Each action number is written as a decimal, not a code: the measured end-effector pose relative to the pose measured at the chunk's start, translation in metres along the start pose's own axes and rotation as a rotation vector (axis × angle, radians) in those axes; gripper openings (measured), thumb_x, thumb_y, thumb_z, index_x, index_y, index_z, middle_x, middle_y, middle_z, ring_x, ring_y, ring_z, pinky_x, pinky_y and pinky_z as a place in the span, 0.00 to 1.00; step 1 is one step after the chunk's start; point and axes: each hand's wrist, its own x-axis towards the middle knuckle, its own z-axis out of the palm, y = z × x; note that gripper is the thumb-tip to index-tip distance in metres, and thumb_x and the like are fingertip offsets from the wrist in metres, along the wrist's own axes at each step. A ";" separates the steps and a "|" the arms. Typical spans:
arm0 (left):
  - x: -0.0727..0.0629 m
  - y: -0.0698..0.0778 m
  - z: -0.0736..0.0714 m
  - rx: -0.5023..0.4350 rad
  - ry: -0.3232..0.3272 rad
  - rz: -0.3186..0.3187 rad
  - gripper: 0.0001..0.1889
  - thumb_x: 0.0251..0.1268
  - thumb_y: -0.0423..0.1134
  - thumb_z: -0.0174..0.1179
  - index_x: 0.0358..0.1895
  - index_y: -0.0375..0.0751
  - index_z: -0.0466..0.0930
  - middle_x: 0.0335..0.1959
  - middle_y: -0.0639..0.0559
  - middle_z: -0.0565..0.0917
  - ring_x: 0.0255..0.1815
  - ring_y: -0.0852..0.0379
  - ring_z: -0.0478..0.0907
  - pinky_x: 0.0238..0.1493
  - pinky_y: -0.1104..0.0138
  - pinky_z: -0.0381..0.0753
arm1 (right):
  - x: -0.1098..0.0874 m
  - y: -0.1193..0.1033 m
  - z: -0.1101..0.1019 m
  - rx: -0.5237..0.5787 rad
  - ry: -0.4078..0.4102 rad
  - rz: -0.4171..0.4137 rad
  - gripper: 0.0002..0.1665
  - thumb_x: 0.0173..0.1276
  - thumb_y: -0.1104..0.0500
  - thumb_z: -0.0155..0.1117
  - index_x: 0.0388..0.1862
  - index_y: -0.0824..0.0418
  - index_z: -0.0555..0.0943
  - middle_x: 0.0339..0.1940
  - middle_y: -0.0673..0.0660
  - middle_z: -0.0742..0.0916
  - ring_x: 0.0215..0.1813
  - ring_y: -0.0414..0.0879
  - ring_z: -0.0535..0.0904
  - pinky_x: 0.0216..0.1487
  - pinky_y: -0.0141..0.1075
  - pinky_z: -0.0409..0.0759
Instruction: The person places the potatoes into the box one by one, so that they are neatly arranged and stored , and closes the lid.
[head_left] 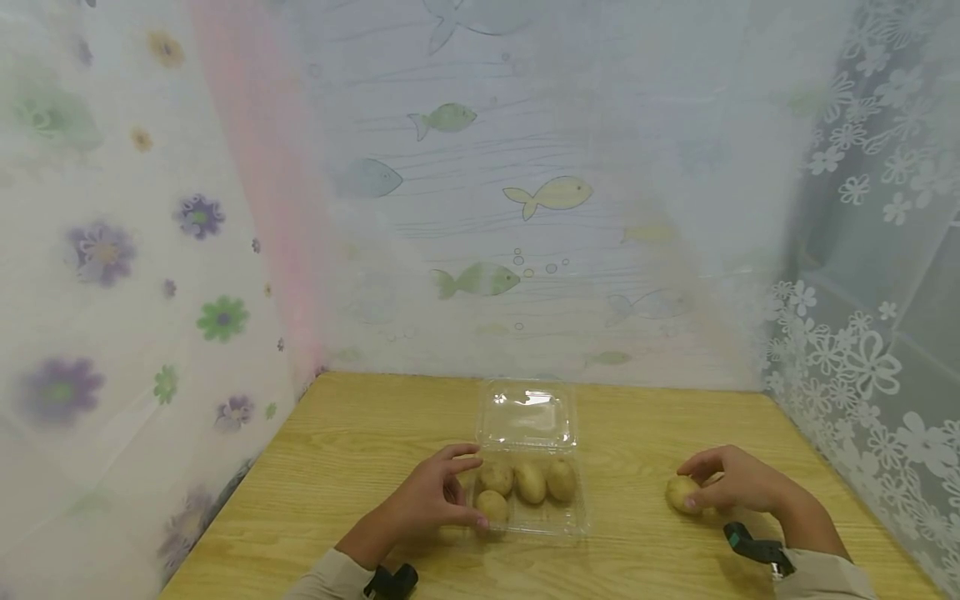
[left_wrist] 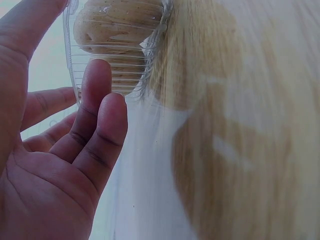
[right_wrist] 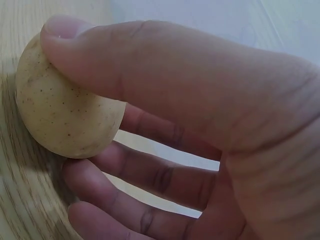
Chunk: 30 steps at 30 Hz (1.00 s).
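**A loose potato in one hand, an open box under the other**

On the right side of the bench [head_left: 352, 467], a small pale potato [head_left: 681, 493] sits gripped in the right hand [head_left: 738, 483]. The thumb [right_wrist: 115, 55] presses over its top while the fingers [right_wrist: 150, 175] curl beneath and behind it. It rests on or just above the wood; I cannot tell which. It lies well apart from the clear plastic clamshell box [head_left: 577, 521] in the middle of the bench.

That box stands open, its lid [head_left: 527, 414] tipped back toward the far wall. Four potatoes already lie in its tray: three in a row at the back and one potato in the front left corner [head_left: 492, 506]. The left hand [head_left: 427, 500] rests against the box's left side with its fingers [left_wrist: 95, 107] fairly straight and relaxed, touching the ribbed plastic wall, gripping nothing.

As I judge it, the weak spot is the box. It looks thin and light, and the steadying hand only leans on one side, so a nudge from the right could slide or twist it. The tray's free space is at the front right, and a potato set carelessly there could roll against its neighbours or over the low rim. The smooth, rounded skin may also slip from a thumb-and-finger hold if the grip loosens mid-carry.

Patterned curtains [head_left: 480, 208] with fish and flowers close the bench in on three sides.
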 end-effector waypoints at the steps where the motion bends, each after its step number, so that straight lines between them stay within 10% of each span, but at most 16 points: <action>1: 0.000 0.000 0.000 0.003 0.000 0.000 0.48 0.53 0.51 0.81 0.76 0.38 0.69 0.80 0.50 0.65 0.33 0.64 0.84 0.39 0.70 0.86 | 0.000 0.000 0.000 0.001 0.001 -0.001 0.32 0.66 0.58 0.76 0.64 0.74 0.79 0.55 0.67 0.85 0.51 0.55 0.81 0.35 0.42 0.86; 30: 0.000 -0.001 -0.001 0.002 -0.002 0.013 0.47 0.53 0.50 0.81 0.75 0.37 0.70 0.80 0.50 0.64 0.33 0.65 0.84 0.39 0.70 0.86 | 0.000 -0.017 -0.002 -0.140 0.130 0.042 0.31 0.66 0.53 0.76 0.61 0.70 0.82 0.51 0.60 0.87 0.47 0.51 0.82 0.38 0.39 0.84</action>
